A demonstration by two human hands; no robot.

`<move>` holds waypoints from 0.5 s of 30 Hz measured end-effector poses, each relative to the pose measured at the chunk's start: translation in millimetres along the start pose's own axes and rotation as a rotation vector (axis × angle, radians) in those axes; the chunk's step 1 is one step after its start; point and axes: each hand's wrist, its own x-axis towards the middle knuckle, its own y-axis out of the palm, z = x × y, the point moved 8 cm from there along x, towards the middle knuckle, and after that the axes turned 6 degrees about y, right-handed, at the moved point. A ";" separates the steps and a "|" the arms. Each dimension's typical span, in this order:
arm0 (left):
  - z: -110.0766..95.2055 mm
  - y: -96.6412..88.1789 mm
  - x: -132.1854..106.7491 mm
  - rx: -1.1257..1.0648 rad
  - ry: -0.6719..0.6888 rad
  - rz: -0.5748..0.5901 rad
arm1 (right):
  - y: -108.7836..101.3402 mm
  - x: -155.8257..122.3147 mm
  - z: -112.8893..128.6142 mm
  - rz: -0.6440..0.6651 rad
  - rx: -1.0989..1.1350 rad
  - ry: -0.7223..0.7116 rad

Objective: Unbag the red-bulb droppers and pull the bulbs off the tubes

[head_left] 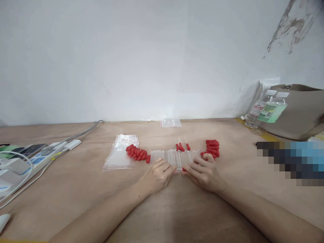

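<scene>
A row of clear glass tubes [174, 156] lies side by side on the wooden table [76, 182]. Red rubber bulbs sit in a pile to its left [138, 153] and another to its right [212, 146]. A few tubes with red bulbs fitted [181, 145] lie just behind the row. My left hand [158, 175] rests at the near edge of the row, fingers curled on a clear tube. My right hand [204, 172] meets it there, fingers pinched on a red bulb at the tube's end.
A stack of small clear zip bags [120, 155] lies left of the bulbs, another bag [170, 123] at the wall. A power strip with cables and phones [30, 157] is far left. Two plastic bottles [268, 109] and a beige bag [301, 113] stand at the right.
</scene>
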 end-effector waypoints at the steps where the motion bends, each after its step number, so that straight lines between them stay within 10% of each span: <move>1: 0.6 -0.9 0.4 -0.002 -0.008 -0.010 | -1.8 0.2 -0.6 -0.012 -0.005 -0.008; 10: 15.3 -2.3 -2.8 -0.037 -0.112 -0.040 | -16.4 2.8 -9.2 -0.098 -0.100 -0.121; 15: 61.4 1.9 -20.6 -0.074 -0.447 -0.006 | -12.7 -0.1 -103.8 -0.084 0.096 0.439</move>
